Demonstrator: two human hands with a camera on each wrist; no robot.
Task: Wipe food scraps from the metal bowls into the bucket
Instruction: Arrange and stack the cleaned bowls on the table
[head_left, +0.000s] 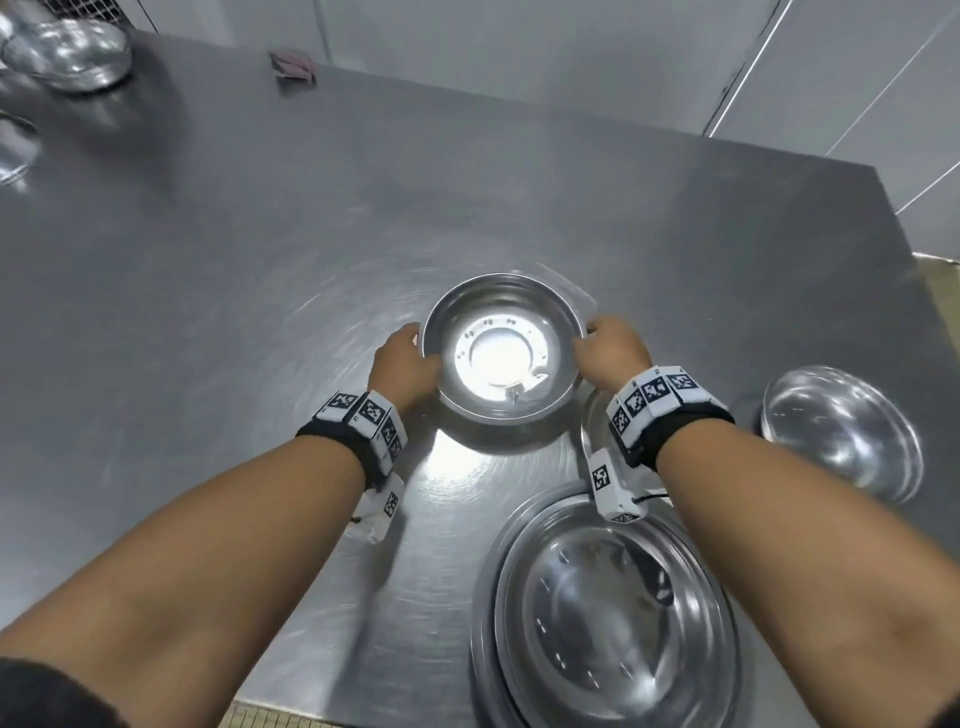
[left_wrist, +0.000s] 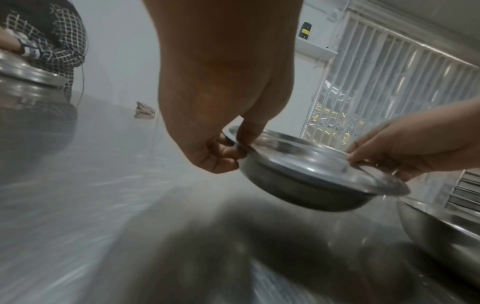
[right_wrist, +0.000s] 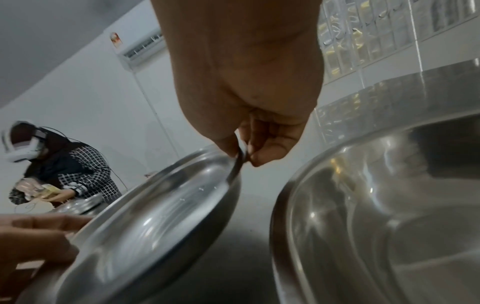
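A commercial kitchen: steel worktable (head_left: 208, 234), stacked metal bowls (head_left: 613, 623), white walls (head_left: 519, 31).

No legible txt anywhere — wrist bands (head_left: 655, 395) carry only b/w square marker codes.

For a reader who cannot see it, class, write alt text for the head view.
Two hands, left and right, hold a small metal bowl by opposite rim edges over a steel table. A larger bowl sits near the right forearm, another bowl farther right, and a cloth lies at the table's far edge.
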